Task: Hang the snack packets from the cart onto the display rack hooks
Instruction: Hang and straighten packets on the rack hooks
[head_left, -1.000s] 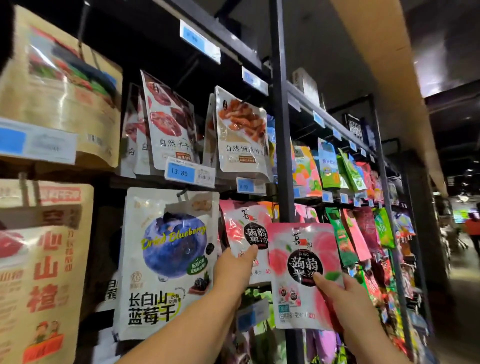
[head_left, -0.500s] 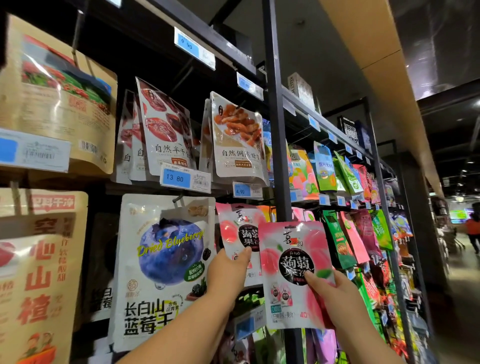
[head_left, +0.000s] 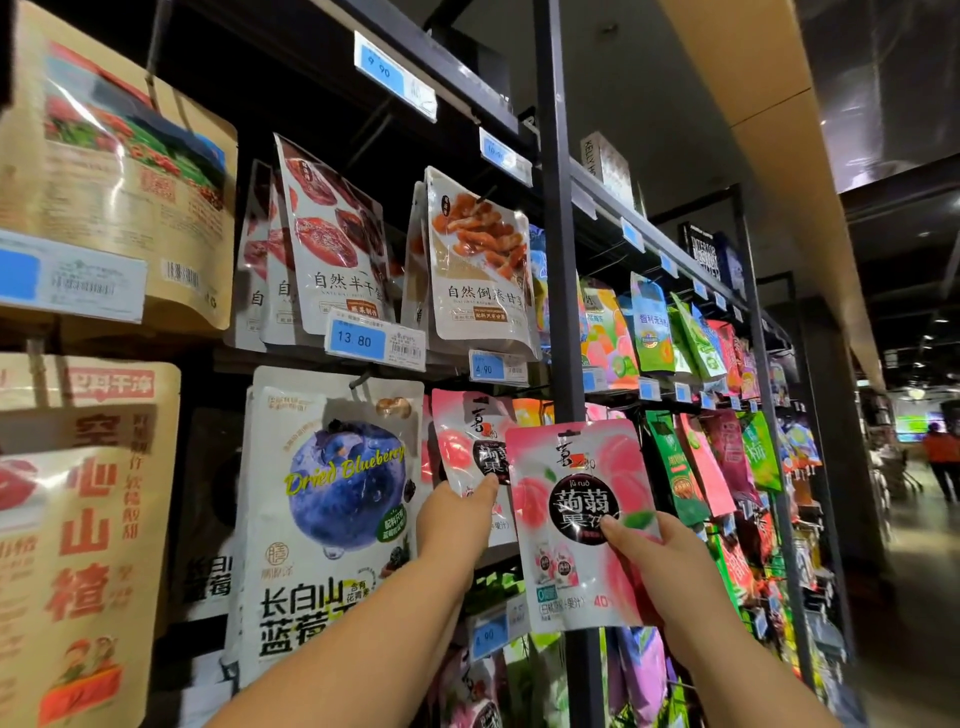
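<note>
Both hands grip: my left hand (head_left: 457, 519) pinches the hanging glossy pink peach packet (head_left: 465, 441), my right hand (head_left: 670, 564) holds its loose twin (head_left: 566, 525) just beside, whose top slot (head_left: 569, 432) I'd align with the hidden hook.

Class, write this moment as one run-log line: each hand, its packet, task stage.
left hand: holds peach packet on rack | right hand: pinches loose peach packet, before rack post | stage: not yet hooked

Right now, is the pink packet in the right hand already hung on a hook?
No: the right hand holds the pink packet in front of the black upright post, its top slot empty.
</note>
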